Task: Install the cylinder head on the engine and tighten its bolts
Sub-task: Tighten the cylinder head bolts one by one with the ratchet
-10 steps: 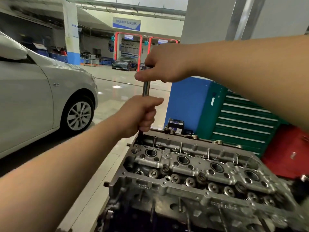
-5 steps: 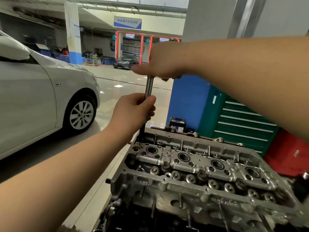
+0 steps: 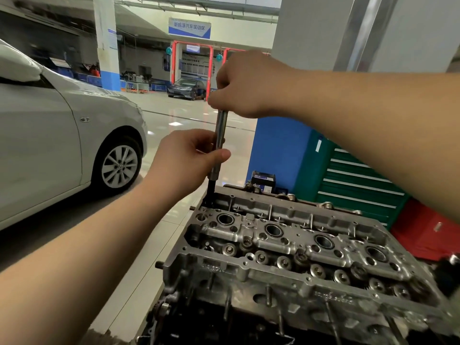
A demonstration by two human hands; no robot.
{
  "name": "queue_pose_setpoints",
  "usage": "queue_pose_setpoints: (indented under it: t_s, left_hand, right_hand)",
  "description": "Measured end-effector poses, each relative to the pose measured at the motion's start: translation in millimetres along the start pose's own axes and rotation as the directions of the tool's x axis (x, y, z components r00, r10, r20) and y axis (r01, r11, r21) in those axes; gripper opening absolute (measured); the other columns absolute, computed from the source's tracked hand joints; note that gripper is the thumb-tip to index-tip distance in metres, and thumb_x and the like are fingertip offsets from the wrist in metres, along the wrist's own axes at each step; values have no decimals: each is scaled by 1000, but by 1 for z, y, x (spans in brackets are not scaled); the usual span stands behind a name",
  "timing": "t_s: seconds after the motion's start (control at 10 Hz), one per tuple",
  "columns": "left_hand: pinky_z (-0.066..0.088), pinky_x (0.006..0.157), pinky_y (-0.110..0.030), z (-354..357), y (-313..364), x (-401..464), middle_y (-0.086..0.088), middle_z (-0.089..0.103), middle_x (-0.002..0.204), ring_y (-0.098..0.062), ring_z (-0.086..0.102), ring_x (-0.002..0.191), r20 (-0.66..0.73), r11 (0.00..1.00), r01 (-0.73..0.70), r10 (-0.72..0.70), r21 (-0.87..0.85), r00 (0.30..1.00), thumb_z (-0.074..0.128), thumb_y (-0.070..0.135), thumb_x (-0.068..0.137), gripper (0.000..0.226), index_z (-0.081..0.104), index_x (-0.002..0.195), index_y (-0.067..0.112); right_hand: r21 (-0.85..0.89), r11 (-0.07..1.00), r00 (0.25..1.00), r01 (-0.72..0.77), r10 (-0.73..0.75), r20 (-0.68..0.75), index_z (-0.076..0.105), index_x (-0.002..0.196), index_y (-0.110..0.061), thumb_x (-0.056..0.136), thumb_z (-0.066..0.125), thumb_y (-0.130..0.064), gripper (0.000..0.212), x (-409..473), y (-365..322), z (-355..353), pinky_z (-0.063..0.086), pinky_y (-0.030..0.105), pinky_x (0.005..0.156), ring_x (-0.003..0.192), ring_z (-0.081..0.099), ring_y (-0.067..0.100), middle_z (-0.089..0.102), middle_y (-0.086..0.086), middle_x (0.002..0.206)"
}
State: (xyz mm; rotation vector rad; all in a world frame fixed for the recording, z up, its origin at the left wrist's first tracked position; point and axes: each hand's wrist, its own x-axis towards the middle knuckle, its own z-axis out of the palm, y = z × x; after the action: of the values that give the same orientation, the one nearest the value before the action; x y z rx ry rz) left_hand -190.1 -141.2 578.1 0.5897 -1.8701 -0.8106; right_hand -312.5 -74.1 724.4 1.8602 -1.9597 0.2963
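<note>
My right hand (image 3: 245, 87) is clamped over the top of a long steel extension bar (image 3: 220, 143), left hand (image 3: 185, 159) pinching it lower down. It's standing upright in the far-left corner of the grey aluminium cylinder head (image 3: 286, 245), sitting on the engine, silver car (image 3: 62, 135) off left.

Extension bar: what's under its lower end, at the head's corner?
The extension bar ends in a dark socket that drops into a recess at the far-left corner of the cylinder head. The bolt itself is hidden by the socket. Left hand steadies the bar; right hand covers its top.
</note>
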Motion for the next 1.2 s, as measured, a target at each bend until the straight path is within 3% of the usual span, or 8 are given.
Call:
queue_pose_setpoints:
  t_s: [0.1, 0.2, 0.3, 0.4, 0.7, 0.9, 1.0, 1.2]
  left_hand:
    - [67, 76, -40, 0, -3, 3, -2, 79, 86, -16, 78, 78, 2, 995, 32, -32, -96, 999, 79, 18, 94, 19, 78, 112, 14]
    - [67, 73, -41, -2, -7, 8, -14, 79, 89, -27, 80, 80, 114, 954, 115, -87, -275, 990, 77, 6, 93, 16, 76, 109, 8]
    - [65, 72, -38, -6, -12, 13, -17, 79, 90, -34, 79, 84, 236, 885, 195, -101, -423, 967, 73, 1, 91, 16, 74, 106, 5]
    - [62, 75, -33, -6, -18, 10, -14, 78, 93, -30, 77, 86, 319, 788, 273, -103, -552, 942, 69, 10, 86, 26, 71, 110, 0]
    - [61, 95, -51, 13, -5, -11, -6, 79, 105, -22, 77, 97, 173, 919, 299, -261, -258, 950, 76, 27, 90, 26, 70, 114, 20]
    - [40, 53, -10, 47, 11, -8, 3, 57, 79, -5, 51, 67, -35, 961, 242, -249, -135, 968, 58, 17, 100, 11, 54, 90, 18]
    - [35, 58, -14, 52, -1, 1, 3, 43, 67, -7, 39, 61, -88, 968, 238, -244, -77, 966, 50, -3, 104, 41, 41, 69, 18]
    - [23, 47, -26, 49, 8, 15, -5, 37, 55, -21, 30, 48, 73, 822, 454, -459, -344, 886, 51, -2, 89, 21, 47, 73, 12]
  right_hand:
    - [377, 925, 998, -47, 59, -20, 68, 83, -12, 96, 67, -48, 39, -4, -3, 14, 44, 26, 57, 63, 59, 14, 66, 1, 72]
    - [892, 410, 982, -191, 77, 175, 70, 100, -10, 100, 61, -53, 44, -2, -3, 29, 56, 38, 86, 90, 75, 25, 78, 11, 99]
    - [966, -66, 967, -250, -58, 247, 69, 100, -4, 103, 56, -49, 47, 2, -1, 40, 53, 47, 94, 97, 73, 39, 73, 22, 103]
    - [943, -219, 967, -250, -103, 232, 67, 75, -6, 103, 55, -45, 50, 4, -1, 49, 54, 38, 72, 66, 64, 31, 65, 15, 73]
    - [944, -140, 954, -298, -27, 298, 39, 55, -20, 104, 44, -31, 50, 9, -18, 57, 16, 28, 49, 41, 14, 14, 24, -4, 46]
    - [892, 358, 818, -276, 575, 22, 23, 68, -24, 96, 23, -2, 35, 19, -53, 57, 33, 22, 59, 57, 33, 12, 36, 1, 68]
    - [952, 230, 726, -202, 688, -12, 19, 69, -24, 107, 35, -9, 43, 25, -60, 60, 38, 20, 66, 63, 38, 14, 30, -4, 70]
    - [965, -104, 925, -242, 276, 262, 64, 73, -13, 97, 58, -31, 31, 8, -27, 59, 51, 35, 70, 62, 60, 21, 62, 6, 71]
